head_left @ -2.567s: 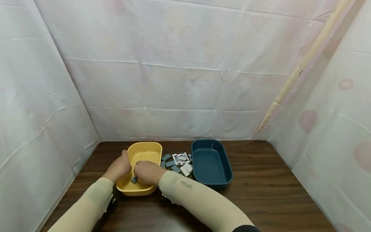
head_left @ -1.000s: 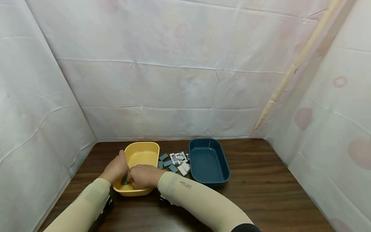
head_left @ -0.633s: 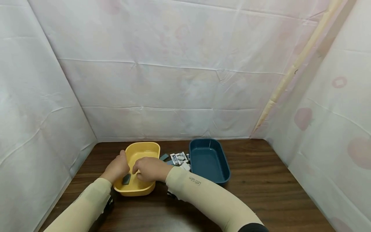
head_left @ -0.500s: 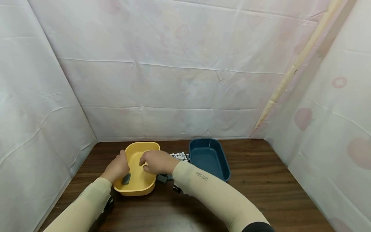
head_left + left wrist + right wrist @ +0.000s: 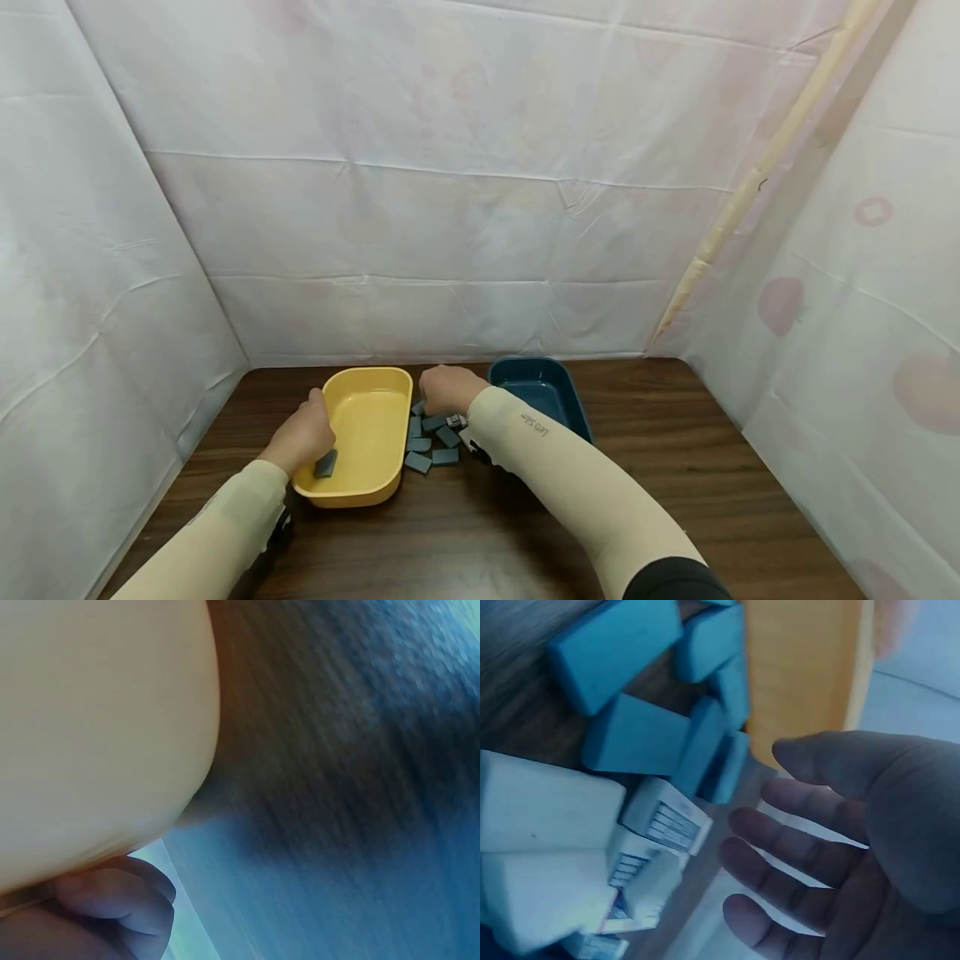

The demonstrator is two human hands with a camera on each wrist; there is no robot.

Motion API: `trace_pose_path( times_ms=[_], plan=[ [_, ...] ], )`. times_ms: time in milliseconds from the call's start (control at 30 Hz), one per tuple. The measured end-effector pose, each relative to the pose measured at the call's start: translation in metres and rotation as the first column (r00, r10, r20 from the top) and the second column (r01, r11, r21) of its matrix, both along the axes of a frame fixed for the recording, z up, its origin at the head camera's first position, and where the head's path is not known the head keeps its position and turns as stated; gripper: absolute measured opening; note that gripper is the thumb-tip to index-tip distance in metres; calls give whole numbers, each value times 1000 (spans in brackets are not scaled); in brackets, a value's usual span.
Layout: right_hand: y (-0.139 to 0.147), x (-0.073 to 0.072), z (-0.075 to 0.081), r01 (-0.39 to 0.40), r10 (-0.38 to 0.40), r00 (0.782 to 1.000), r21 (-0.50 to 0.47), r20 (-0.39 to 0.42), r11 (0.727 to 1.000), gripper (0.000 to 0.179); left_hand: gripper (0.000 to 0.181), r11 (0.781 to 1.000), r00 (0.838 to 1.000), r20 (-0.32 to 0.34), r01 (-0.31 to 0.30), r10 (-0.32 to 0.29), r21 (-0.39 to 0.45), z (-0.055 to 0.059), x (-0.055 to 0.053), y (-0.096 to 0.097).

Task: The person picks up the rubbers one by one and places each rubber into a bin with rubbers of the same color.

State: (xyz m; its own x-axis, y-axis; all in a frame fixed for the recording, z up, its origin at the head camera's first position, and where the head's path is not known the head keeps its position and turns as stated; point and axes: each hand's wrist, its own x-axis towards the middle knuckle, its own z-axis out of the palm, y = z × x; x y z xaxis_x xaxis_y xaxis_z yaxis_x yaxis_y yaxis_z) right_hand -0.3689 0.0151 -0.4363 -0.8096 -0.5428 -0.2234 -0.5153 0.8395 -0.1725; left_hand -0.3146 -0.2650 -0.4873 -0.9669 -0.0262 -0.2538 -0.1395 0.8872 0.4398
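Observation:
In the head view my left hand [image 5: 303,433] grips the left rim of a yellow tray [image 5: 371,421]. One blue-grey block [image 5: 326,464] lies inside the tray, against its left wall and close to that hand. My right hand [image 5: 450,390] hovers over a loose pile between the two trays. Its fingers [image 5: 780,847] are spread and slightly bent in the right wrist view, holding nothing. Beneath are several blue-grey blocks [image 5: 637,735] and white blocks [image 5: 547,802], some in printed sleeves like erasers. The left wrist view shows curled fingers [image 5: 124,900]; much there is blurred.
A dark blue tray [image 5: 536,392] stands right of the pile, partly covered by my right forearm. All of this is on a brown wooden table [image 5: 675,467], with pale cloth [image 5: 450,317] hanging along its back and sides.
My right hand has let go of the blue-grey block by the yellow tray's left wall, then moved out rightward and away to the pile. My left hand stays on the rim.

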Motion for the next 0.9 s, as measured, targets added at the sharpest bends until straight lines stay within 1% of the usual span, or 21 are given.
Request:
trace_pose_path(
  times_ms=[100, 200, 300, 400, 533, 700, 800, 900],
  plan=[
    [-4, -3, -10, 17, -20, 998, 43, 61, 999, 24, 75, 1000, 1000, -1, -2, 2, 0, -2, -2, -1],
    [-10, -4, -18, 27, -31, 997, 65, 68, 998, 33, 75, 1000, 1000, -5, -1, 1, 0, -3, -3, -2],
    [-16, -1, -23, 41, -44, 998, 77, 49, 996, 33, 72, 1000, 1000, -9, -1, 1, -6, -3, -4, -2],
    [-20, 4, -26, 29, -31, 999, 98, 17, 995, 31, 69, 1000, 1000, -11, -4, 4, -15, -2, -3, -2],
    [-22, 8, -25, 8, -7, 1000, 104, -5, 995, 36, 66, 1000, 1000, -17, -8, 7, -20, -2, -3, -1],
    [-23, 8, -26, -10, 14, 1000, 140, -25, 990, 34, 64, 1000, 1000, -28, -4, 3, -25, -3, -3, -1],
    [-23, 8, -28, -14, 21, 999, 177, -36, 984, 32, 64, 1000, 1000, -25, -8, 7, -23, -3, -3, 0],
    [-23, 8, -29, -16, 31, 997, 218, -65, 976, 30, 64, 1000, 1000, -23, -8, 8, -24, -3, -3, 0]
  ],
)
